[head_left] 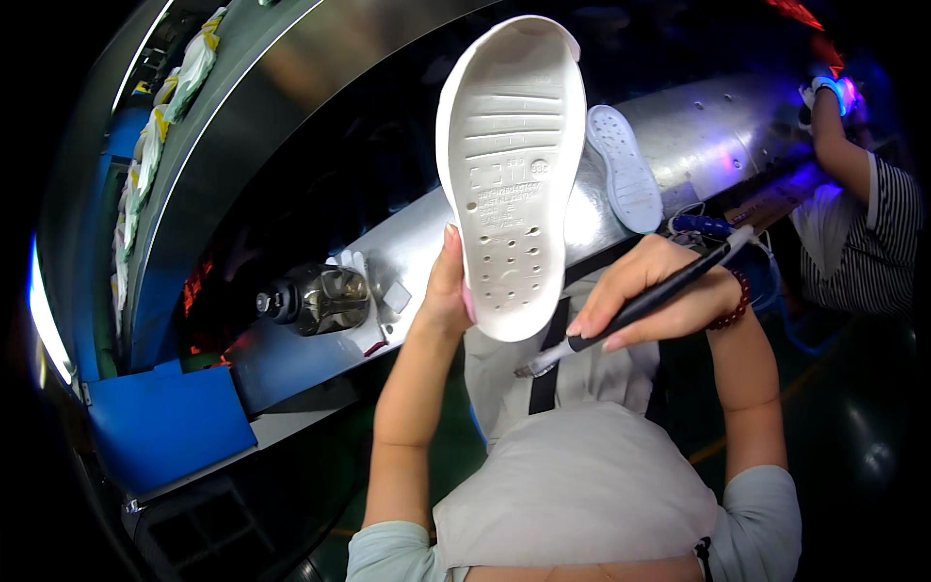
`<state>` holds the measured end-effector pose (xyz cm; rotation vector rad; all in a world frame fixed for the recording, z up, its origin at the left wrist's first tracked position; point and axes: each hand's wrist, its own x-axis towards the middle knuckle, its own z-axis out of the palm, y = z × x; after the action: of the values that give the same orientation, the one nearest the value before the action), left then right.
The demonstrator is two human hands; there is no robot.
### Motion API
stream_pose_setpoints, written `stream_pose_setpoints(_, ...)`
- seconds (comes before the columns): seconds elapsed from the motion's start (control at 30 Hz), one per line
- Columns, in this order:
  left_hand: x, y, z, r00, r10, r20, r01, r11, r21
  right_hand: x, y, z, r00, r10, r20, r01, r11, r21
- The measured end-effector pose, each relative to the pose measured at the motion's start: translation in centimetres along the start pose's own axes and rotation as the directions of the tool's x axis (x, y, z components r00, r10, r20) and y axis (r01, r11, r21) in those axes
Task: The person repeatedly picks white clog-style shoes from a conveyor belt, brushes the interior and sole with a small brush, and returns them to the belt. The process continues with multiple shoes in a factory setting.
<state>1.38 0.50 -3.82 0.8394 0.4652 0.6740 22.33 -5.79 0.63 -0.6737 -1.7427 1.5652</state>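
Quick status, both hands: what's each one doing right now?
Left hand: closed on the edge of a white shoe sole.
Right hand: closed, holding a black-handled brush.

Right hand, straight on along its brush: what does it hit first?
Likely the left forearm, with the black-handled brush leading; depth is unclear, so the light-grey apron could come first.

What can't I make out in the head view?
Left hand: most fingers hidden behind the sole, head view.
Sole's far face: turned away, head view.
Brush: tip too small to tell wet or dry, head view.
Co-worker: partly lost in the dark right rim, head view.
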Motion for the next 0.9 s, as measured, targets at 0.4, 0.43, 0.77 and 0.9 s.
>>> stream_pose_setpoints(0.4,0.8,0.2,-2.6,0.988,-0.151,0.034,0.148,0.986,0.075,1.3,0.1,0.0,0.979,0.087,-0.185,-0.098,0.994,-0.052)
stream_pose_setpoints(0.43,1.2,0.3,-2.8,0.987,-0.158,-0.004,0.158,0.985,0.07,1.8,1.5,0.1,0.994,-0.002,-0.11,-0.009,0.995,-0.097)
stream_pose_setpoints(0.77,1.8,1.1,-0.7,0.967,-0.24,-0.083,0.245,0.968,0.05,1.6,0.8,0.3,0.996,-0.056,-0.065,0.046,0.988,-0.146)
stream_pose_setpoints(0.9,2.4,1.1,0.4,0.956,-0.283,-0.075,0.287,0.957,0.05,1.9,1.4,-0.6,0.995,-0.102,0.019,0.104,0.988,-0.117)
